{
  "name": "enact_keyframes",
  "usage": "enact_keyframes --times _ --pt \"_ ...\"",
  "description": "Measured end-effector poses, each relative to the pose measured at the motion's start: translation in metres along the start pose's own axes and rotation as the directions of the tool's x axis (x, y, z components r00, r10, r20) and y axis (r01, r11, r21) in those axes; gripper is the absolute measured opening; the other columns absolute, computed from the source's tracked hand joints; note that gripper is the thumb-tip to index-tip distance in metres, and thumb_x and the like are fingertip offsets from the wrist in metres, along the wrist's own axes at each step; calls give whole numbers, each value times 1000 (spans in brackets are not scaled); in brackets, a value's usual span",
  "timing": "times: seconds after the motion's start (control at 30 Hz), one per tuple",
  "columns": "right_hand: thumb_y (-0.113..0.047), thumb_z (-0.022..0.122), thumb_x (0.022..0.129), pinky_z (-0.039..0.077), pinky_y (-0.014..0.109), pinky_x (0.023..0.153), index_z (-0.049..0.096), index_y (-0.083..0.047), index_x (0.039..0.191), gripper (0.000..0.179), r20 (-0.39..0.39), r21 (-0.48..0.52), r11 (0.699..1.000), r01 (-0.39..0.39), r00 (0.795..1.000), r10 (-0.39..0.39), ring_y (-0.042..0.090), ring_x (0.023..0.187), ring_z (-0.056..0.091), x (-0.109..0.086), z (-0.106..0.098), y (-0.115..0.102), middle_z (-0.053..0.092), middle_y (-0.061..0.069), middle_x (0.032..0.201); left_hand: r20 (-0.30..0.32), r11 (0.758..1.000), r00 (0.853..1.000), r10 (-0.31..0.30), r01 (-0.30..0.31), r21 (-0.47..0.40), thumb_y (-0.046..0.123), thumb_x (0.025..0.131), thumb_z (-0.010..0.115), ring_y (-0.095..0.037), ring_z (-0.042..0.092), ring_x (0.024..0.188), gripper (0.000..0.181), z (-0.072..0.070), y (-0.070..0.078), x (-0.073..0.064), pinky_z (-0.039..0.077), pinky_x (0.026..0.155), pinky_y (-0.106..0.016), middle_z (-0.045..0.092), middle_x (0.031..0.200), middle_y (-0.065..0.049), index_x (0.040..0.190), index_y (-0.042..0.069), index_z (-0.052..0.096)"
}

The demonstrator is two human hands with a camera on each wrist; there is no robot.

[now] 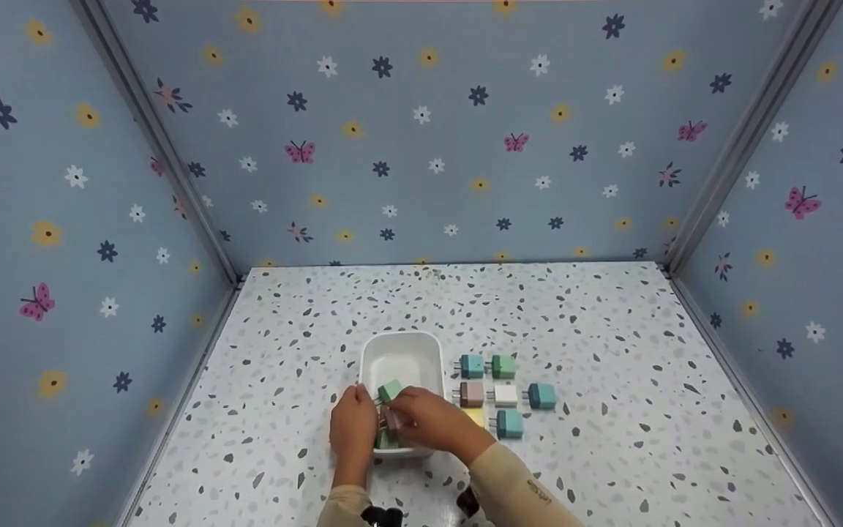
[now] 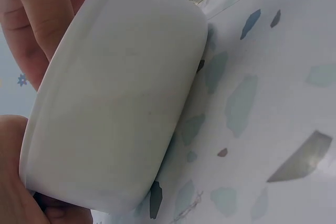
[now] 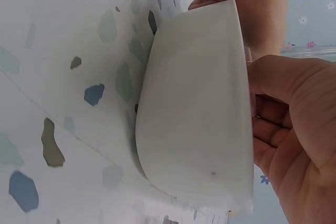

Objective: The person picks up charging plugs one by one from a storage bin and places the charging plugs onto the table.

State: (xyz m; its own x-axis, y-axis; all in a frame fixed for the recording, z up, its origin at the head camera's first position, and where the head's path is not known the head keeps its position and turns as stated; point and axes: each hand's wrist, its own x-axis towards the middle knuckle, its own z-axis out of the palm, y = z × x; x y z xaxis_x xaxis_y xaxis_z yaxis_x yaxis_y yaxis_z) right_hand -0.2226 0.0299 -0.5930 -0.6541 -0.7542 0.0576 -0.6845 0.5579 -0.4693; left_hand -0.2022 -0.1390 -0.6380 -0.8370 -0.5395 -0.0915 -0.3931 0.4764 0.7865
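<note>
Flowered blue walls [image 1: 421, 88] on three sides of me, white speckled tabletop [image 1: 612, 468] below. White bin [image 1: 401, 345] stands on it, in front of the person. Left grip [image 1: 353, 432] curled round the bin's left rim. Right grip [image 1: 430, 419] over the bin's near half, fingers bent inward; tips partly hidden, can't tell if it has hold of anything. Green plug [image 1: 391, 391] right at those fingers, prongs leftward; more plugs [image 1: 386, 439] in the bin's near end, mostly covered. Right of bin, on tabletop: blue plug [image 1: 472, 366] beside another green one [image 1: 503, 367], then pink [image 1: 472, 394], white [image 1: 506, 395], second blue [image 1: 541, 396], third blue [image 1: 510, 424], plus yellow [image 1: 475, 416] partly behind the right wrist.
</note>
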Motion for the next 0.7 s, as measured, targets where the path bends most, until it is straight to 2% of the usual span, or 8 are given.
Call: enact_keyframes --times 0.27,0.47,0.7 --pt "-12 73 92 50 27 98 69 -13 128 36 -44 -59 997 46 998 -49 10 109 63 -4 -7 4 68 -2 118 -19 1000 1000 4 -4 3 38 109 41 -29 59 77 38 1 -2 2 40 66 -42 69 95 -12 96 13 65" --pt "-8 71 92 50 29 99 69 -11 125 33 -90 -118 990 82 992 -93 14 111 63 -7 -11 6 68 2 119 -19 1000 1000 4 -4 4 38 109 42 -28 59 75 37 1 -2 -1 38 64 -41 69 93 -12 95 13 65" --pt "-10 69 96 50 32 100 67 -9 127 31 -143 -124 990 65 986 -83 16 117 62 -13 -20 8 67 3 124 -15 1000 1000 -2 1 -2 38 109 41 -27 55 74 37 1 2 -3 37 64 -40 65 86 -9 97 12 65"
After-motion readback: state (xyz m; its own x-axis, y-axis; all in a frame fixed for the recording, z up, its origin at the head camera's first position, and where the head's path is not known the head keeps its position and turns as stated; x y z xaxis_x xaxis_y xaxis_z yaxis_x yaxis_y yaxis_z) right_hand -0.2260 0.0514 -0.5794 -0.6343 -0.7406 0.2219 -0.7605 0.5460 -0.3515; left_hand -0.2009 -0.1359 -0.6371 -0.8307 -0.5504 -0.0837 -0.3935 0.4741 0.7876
